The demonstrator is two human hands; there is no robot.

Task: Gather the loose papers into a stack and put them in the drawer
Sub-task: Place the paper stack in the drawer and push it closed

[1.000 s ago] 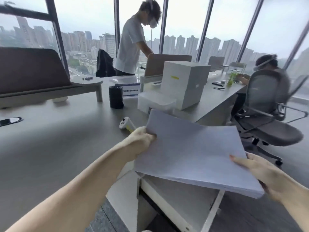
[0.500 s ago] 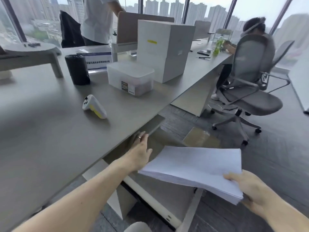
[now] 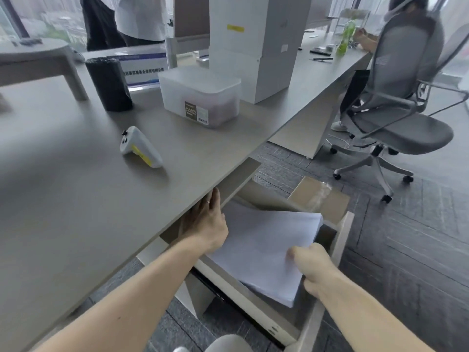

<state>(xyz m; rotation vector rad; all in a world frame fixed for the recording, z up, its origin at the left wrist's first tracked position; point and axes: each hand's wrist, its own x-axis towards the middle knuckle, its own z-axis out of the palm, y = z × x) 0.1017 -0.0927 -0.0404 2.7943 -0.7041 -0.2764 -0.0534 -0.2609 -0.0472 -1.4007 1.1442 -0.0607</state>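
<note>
A thick stack of white papers (image 3: 264, 245) lies tilted inside the open drawer (image 3: 341, 240) under the desk edge. My right hand (image 3: 311, 265) grips the stack's near right corner, thumb on top. My left hand (image 3: 208, 219) reaches under the desk top at the stack's left edge, fingers spread and partly hidden by the desk; whether it holds the stack is unclear. The drawer's far part is hidden by the desk.
The grey desk (image 3: 76, 199) carries a white controller (image 3: 140, 148), a black cylinder (image 3: 109, 83), a clear plastic box (image 3: 200, 95) and white cartons (image 3: 258, 47). A grey office chair (image 3: 396, 118) stands at right. A cardboard piece (image 3: 319, 196) lies behind the drawer. Other people are behind.
The stack has come down from above the drawer into it. My left hand slid under the desk edge. My view tilted down.
</note>
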